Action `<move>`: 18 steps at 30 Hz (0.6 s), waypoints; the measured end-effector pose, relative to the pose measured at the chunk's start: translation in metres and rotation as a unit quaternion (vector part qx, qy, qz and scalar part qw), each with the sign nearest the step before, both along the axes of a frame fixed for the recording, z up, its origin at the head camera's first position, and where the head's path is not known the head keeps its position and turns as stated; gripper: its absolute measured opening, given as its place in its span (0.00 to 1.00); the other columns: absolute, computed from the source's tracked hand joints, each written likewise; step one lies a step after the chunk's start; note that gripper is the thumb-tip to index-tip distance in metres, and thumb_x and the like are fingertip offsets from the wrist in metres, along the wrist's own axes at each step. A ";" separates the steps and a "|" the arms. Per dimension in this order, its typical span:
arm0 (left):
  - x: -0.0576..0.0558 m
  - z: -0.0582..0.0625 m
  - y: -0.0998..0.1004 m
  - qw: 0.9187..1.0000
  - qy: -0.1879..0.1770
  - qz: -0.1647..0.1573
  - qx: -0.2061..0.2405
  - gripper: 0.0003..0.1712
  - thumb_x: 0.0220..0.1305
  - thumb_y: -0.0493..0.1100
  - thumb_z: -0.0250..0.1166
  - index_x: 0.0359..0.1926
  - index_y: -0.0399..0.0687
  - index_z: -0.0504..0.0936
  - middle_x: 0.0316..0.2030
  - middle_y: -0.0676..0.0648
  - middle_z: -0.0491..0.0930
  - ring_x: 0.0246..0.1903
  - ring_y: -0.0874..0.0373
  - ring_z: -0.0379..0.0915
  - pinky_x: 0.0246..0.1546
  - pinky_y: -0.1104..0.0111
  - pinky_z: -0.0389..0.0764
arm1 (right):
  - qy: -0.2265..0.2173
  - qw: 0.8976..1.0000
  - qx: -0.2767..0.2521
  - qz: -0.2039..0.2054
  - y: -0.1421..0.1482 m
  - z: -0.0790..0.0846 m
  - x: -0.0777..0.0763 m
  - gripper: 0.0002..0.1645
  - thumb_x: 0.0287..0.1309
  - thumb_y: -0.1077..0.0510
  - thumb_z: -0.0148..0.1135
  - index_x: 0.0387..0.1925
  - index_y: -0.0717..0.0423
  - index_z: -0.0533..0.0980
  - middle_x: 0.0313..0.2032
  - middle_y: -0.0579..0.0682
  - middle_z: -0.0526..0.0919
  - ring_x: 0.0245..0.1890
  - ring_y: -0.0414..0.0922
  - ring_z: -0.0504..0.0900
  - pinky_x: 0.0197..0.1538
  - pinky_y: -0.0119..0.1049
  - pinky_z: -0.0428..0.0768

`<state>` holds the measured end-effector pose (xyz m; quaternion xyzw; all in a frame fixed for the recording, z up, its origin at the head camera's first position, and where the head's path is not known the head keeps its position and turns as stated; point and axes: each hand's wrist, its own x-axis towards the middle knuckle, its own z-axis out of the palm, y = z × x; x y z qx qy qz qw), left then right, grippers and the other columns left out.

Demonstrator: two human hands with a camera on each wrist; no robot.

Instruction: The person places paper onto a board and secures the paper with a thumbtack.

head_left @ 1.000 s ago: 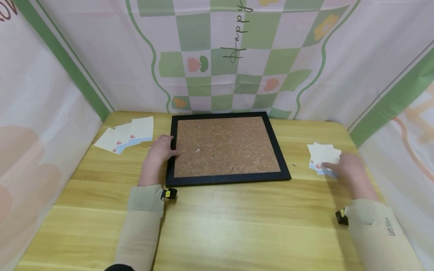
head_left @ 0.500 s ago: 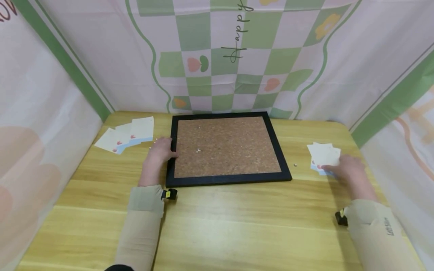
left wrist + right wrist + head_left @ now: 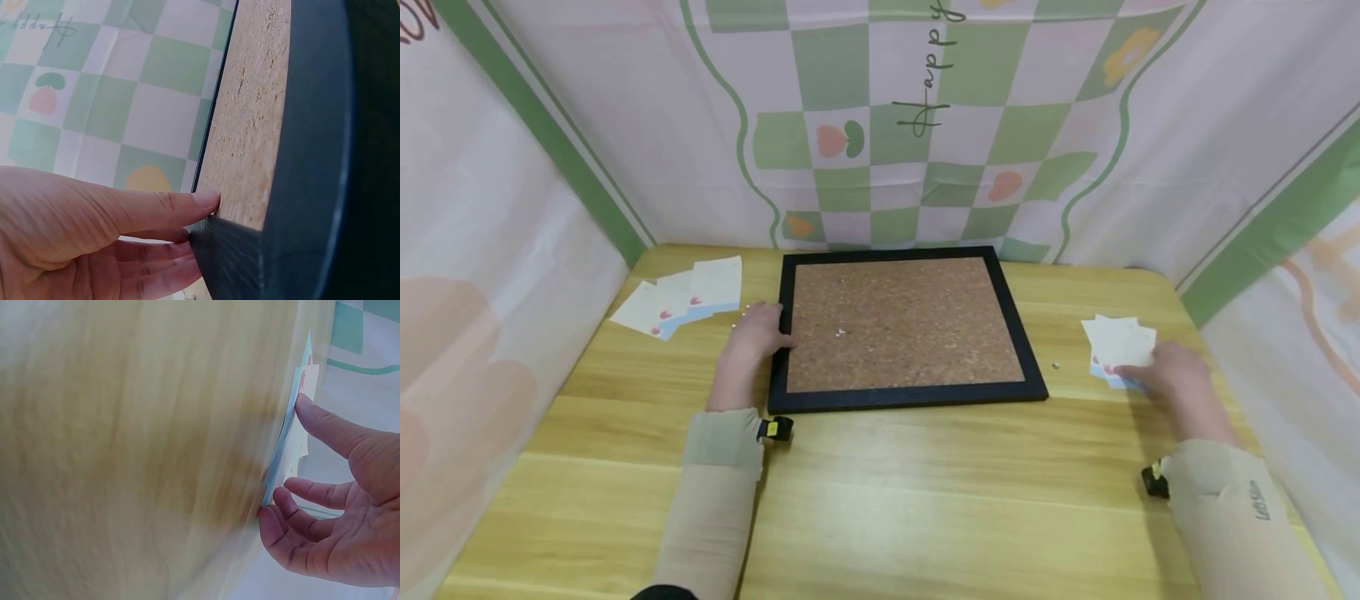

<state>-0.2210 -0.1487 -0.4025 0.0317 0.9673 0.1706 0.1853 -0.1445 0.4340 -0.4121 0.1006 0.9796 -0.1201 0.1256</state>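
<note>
A corkboard (image 3: 910, 329) in a black frame lies flat on the wooden table. My left hand (image 3: 754, 332) grips its left side: in the left wrist view the thumb (image 3: 203, 200) lies over the frame's inner edge and the fingers are against the outer side. On the right, my right hand (image 3: 1178, 379) holds several overlapping paper cards (image 3: 1120, 340) on the tabletop. These are white with a blue band and small pink prints. In the right wrist view the thumb (image 3: 325, 422) touches one end of the cards (image 3: 292, 453), and bent fingers meet the other end.
More paper cards (image 3: 715, 283) are fanned out at the back left. A tiny shiny piece (image 3: 1056, 366) lies between the board and the right cards; small silvery bits (image 3: 841, 332) sit on the cork. A patterned cloth (image 3: 898, 183) hangs right behind the table.
The cards under my right hand have shifted and turned slightly, becoming a little more gathered. My left hand stays at the corkboard's side.
</note>
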 end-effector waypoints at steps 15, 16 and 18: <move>-0.002 -0.002 -0.001 1.000 -0.003 -0.007 -0.006 0.42 0.68 0.46 0.64 0.74 0.30 0.57 0.73 0.28 0.58 0.74 0.35 0.52 0.74 0.48 0.60 | -0.018 0.999 -0.021 0.019 0.003 -0.002 -0.003 0.57 0.61 0.34 0.61 0.62 0.85 0.59 0.58 0.85 0.64 0.53 0.80 0.67 0.57 0.71 0.68; -0.002 -0.002 -0.001 1.000 -0.003 -0.007 -0.006 0.42 0.68 0.46 0.64 0.74 0.30 0.57 0.73 0.28 0.58 0.74 0.35 0.52 0.74 0.48 0.60 | -0.015 0.999 -0.022 0.020 0.003 -0.002 -0.003 0.57 0.61 0.35 0.62 0.62 0.85 0.58 0.58 0.85 0.64 0.54 0.80 0.66 0.59 0.71 0.67; -0.002 -0.002 -0.001 1.000 -0.003 -0.006 -0.006 0.42 0.69 0.46 0.64 0.74 0.30 0.56 0.73 0.28 0.58 0.74 0.35 0.51 0.74 0.48 0.60 | -0.008 0.999 -0.026 0.018 0.003 -0.003 -0.004 0.56 0.61 0.37 0.63 0.63 0.86 0.57 0.58 0.86 0.63 0.54 0.80 0.65 0.59 0.71 0.66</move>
